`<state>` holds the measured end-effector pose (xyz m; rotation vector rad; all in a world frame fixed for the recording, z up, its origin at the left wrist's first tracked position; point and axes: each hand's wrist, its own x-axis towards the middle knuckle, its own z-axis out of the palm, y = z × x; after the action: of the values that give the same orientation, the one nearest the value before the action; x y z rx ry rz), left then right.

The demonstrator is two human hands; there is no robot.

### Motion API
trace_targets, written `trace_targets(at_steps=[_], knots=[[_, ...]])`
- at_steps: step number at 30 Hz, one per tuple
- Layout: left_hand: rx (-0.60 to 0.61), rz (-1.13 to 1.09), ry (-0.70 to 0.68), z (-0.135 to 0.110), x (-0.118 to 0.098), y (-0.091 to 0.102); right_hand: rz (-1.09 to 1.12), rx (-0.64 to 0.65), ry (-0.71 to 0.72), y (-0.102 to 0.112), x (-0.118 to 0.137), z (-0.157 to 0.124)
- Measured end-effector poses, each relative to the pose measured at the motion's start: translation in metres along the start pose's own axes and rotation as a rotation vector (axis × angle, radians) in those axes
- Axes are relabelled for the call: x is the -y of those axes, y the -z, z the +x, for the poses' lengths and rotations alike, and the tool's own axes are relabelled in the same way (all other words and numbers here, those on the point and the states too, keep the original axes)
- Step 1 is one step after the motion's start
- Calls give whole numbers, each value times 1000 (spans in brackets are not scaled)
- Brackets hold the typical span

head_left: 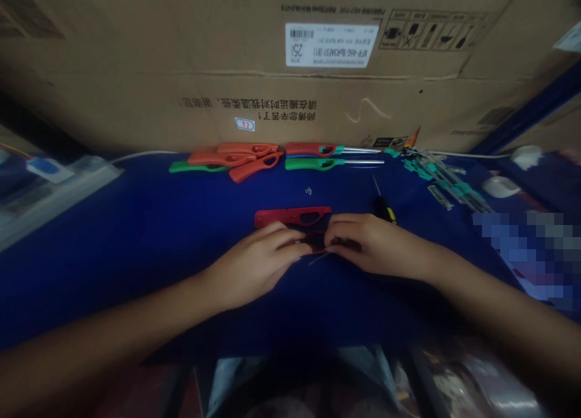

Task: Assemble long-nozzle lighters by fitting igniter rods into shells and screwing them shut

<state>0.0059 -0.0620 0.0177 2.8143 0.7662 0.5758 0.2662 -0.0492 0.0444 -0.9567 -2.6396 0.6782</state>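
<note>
My left hand is closed around a dark red lighter casing, most of it hidden by the fingers. At the casing's front end, my right hand has its fingers pinched together; what lies between them is hidden. A thin pale wire or rod sticks out below the right fingertips. Just beyond both hands lies a red casing half with a trigger opening. A screwdriver with a black and yellow handle rests behind my right hand. Small metal pieces lie farther back.
Orange lighter casings are piled at the back left. Beside them lie a red lighter and a green lighter with metal tubes. Several metal tubes with teal parts are heaped right. A cardboard box walls off the blue table.
</note>
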Motion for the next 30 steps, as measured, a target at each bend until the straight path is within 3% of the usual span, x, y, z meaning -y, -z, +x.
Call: trace_targets(at_steps=[7, 30], knots=[[23, -40, 43, 0, -1, -2, 68, -6, 18, 3, 0, 0], [-68, -103, 61, -2, 2, -7, 18, 30, 37, 4, 4, -3]])
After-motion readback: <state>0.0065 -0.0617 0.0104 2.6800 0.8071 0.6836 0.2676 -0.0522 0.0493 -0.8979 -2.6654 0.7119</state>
